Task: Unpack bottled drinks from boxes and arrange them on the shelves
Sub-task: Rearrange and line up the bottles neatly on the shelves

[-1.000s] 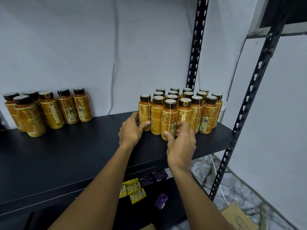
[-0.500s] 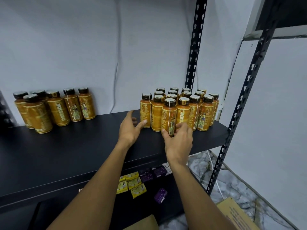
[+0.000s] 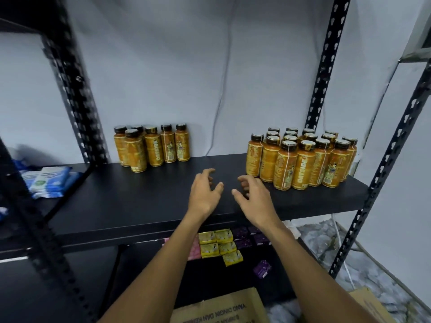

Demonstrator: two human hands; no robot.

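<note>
OATSIDE shows on the labels of amber, black-capped bottles standing upright on the black shelf (image 3: pixel 140 201): a group of 6 bottles (image 3: pixel 151 148) near its back left, and a tight cluster of bottles (image 3: pixel 303 159) at its right end. Over the front middle, the left hand (image 3: pixel 205 192) and right hand (image 3: pixel 253 194) hover with loosely curled, spread fingers, holding nothing. Below, a cardboard box (image 3: pixel 221 308) bears upside-down print I cannot read.

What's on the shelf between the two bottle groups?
Head view: bare black shelf between left bottle group and right bottle group; left hand and right hand hover over its front.
</note>
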